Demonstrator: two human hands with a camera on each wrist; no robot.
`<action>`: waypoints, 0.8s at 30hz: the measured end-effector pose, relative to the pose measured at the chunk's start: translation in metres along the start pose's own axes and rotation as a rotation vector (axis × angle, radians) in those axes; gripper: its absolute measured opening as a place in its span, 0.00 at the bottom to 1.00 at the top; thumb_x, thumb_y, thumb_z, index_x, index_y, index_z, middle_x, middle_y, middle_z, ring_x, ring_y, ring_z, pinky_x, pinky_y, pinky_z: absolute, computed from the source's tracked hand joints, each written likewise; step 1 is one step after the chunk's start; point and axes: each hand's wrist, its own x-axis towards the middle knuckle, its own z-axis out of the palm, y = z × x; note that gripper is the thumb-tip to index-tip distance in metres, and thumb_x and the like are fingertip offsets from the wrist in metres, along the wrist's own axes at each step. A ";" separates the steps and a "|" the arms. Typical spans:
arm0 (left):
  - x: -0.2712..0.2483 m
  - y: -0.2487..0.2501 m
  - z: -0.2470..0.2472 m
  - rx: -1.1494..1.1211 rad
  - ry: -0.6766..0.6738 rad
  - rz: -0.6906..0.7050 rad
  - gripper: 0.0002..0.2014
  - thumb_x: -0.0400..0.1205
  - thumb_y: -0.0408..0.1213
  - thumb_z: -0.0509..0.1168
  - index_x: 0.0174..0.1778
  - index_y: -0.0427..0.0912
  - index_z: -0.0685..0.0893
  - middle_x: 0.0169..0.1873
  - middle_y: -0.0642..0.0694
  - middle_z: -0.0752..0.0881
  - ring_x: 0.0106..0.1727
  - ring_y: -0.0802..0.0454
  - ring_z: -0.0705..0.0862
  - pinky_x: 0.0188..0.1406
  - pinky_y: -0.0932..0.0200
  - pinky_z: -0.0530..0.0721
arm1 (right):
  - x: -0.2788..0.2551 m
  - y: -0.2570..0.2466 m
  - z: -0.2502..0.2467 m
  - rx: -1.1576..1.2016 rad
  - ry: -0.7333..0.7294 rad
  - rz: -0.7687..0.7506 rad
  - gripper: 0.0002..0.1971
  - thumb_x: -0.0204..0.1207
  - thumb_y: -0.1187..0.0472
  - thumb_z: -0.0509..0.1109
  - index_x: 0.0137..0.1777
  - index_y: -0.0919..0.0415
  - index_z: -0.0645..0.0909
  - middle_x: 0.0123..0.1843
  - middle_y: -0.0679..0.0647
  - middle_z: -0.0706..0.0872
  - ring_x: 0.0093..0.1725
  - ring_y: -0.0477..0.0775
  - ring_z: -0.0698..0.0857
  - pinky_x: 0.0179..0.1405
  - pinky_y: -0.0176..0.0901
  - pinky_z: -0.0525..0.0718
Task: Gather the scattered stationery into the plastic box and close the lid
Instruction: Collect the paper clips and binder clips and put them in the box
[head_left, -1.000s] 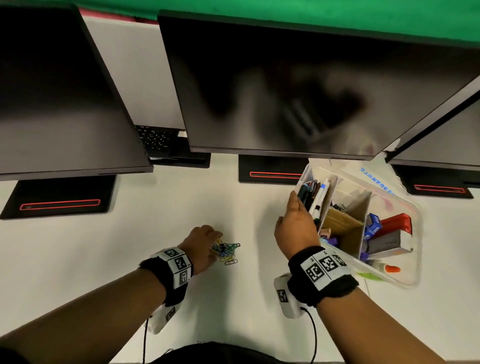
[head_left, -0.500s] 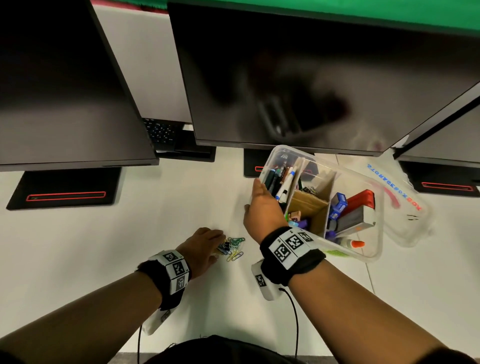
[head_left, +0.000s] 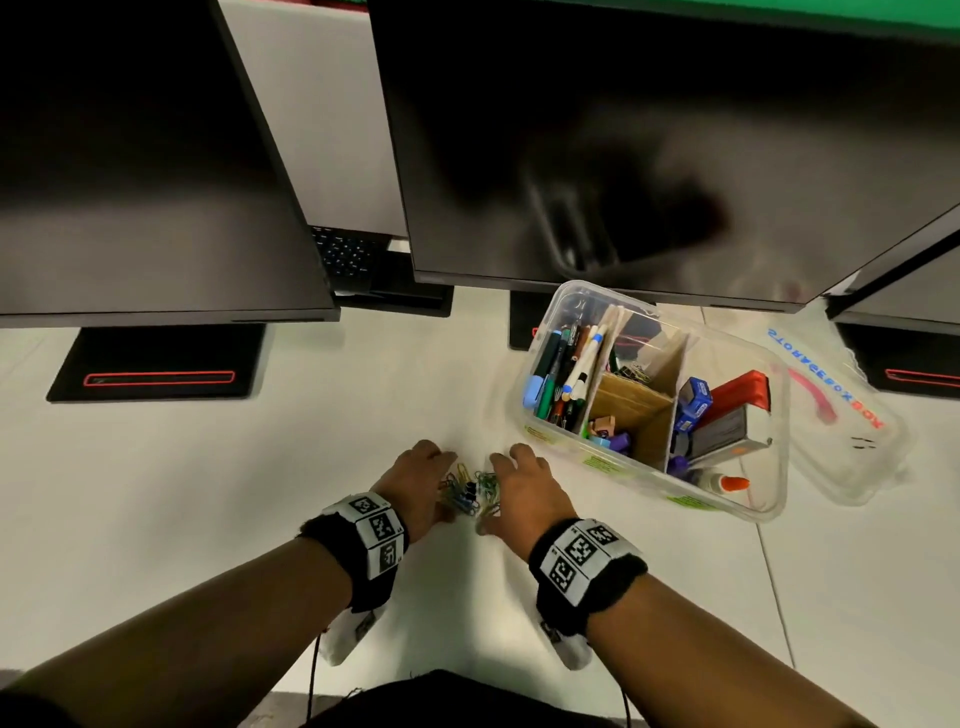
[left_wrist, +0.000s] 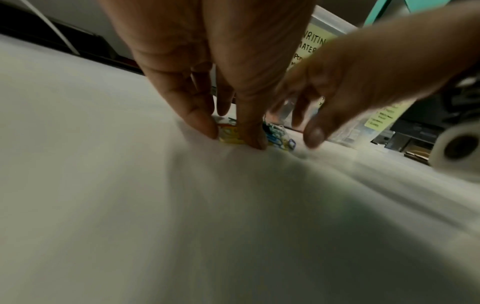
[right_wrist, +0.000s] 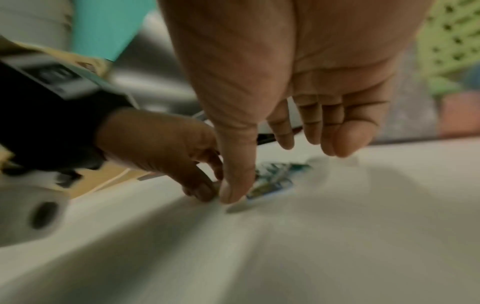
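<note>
Hands meet over a small heap of coloured paper clips on the white desk, close to the person's body. The left hand comes in from one side with its fingers reaching down, thumb and forefinger tips touching the desk at the edge of the heap; whether they already pinch a clip I cannot tell. The right hand flanks the heap from the other side, fingers loosely spread and only slightly bent, thumb tip down on the desk beside the clips, nothing held in it. A little further off, to the right, sits the clear plastic box, open, with pens upright in its left compartment, cardboard dividers in the middle and a red stapler on the right. Its lid lies flat on the desk just beyond the box's right side. Behind everything stand dark monitors.
</note>
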 end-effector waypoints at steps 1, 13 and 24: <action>0.000 0.002 0.000 -0.020 -0.012 -0.003 0.40 0.73 0.45 0.74 0.78 0.42 0.64 0.72 0.42 0.68 0.72 0.44 0.73 0.74 0.59 0.69 | 0.004 0.003 0.003 0.029 -0.005 0.026 0.42 0.64 0.51 0.80 0.75 0.60 0.65 0.73 0.60 0.64 0.70 0.63 0.69 0.70 0.54 0.75; 0.006 0.036 -0.008 0.027 -0.077 0.041 0.12 0.83 0.39 0.58 0.56 0.40 0.83 0.54 0.40 0.83 0.55 0.43 0.83 0.51 0.58 0.76 | 0.014 0.003 0.010 0.159 0.043 -0.028 0.11 0.81 0.66 0.58 0.57 0.67 0.80 0.59 0.65 0.81 0.58 0.61 0.81 0.53 0.42 0.73; -0.019 0.074 -0.098 0.049 0.003 0.127 0.11 0.79 0.38 0.66 0.56 0.43 0.86 0.53 0.44 0.88 0.56 0.48 0.84 0.54 0.62 0.76 | -0.031 -0.013 -0.067 0.088 0.248 -0.179 0.13 0.81 0.63 0.58 0.52 0.66 0.83 0.52 0.63 0.85 0.53 0.62 0.82 0.46 0.45 0.71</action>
